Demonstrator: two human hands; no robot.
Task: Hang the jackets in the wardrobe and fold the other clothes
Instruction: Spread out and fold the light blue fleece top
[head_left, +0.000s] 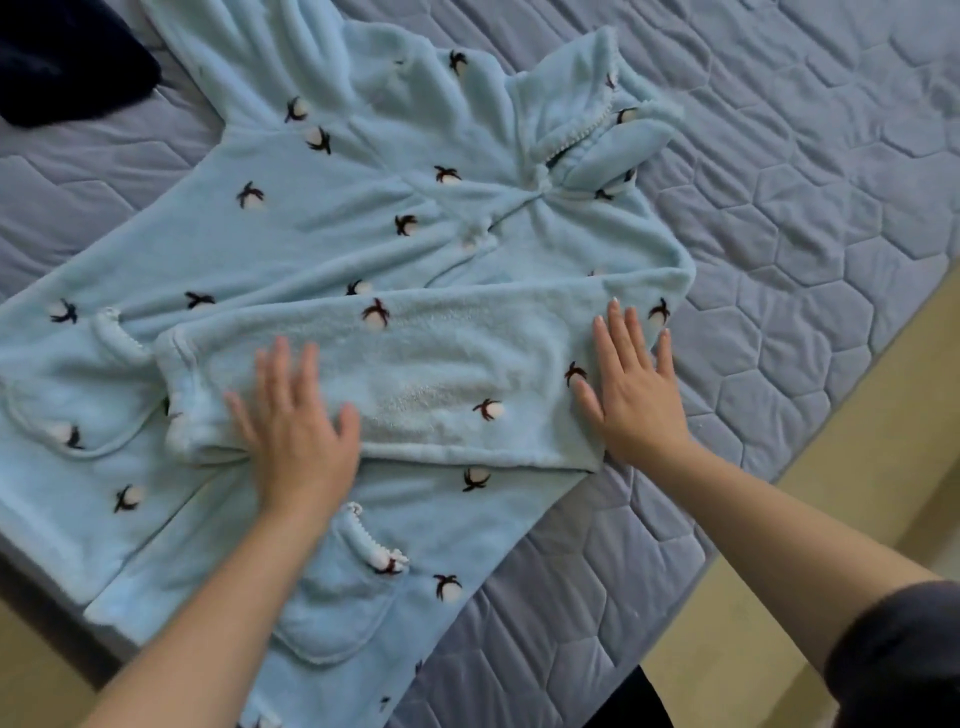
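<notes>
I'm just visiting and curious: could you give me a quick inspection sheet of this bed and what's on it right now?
Surface: quilted grey-blue mattress, bare of bedding where it shows.
Job's things: light blue fleece robe spread flat, front up, with one sleeve folded across its body.
Clutter: a dark cloth lies at the far left corner, apart from the robe.
Hands: left hand and right hand both lie flat on the folded sleeve with straight fingers, one toward each end.
Cables: nothing seen.
Surroundings: beige floor beside the bed.
</notes>
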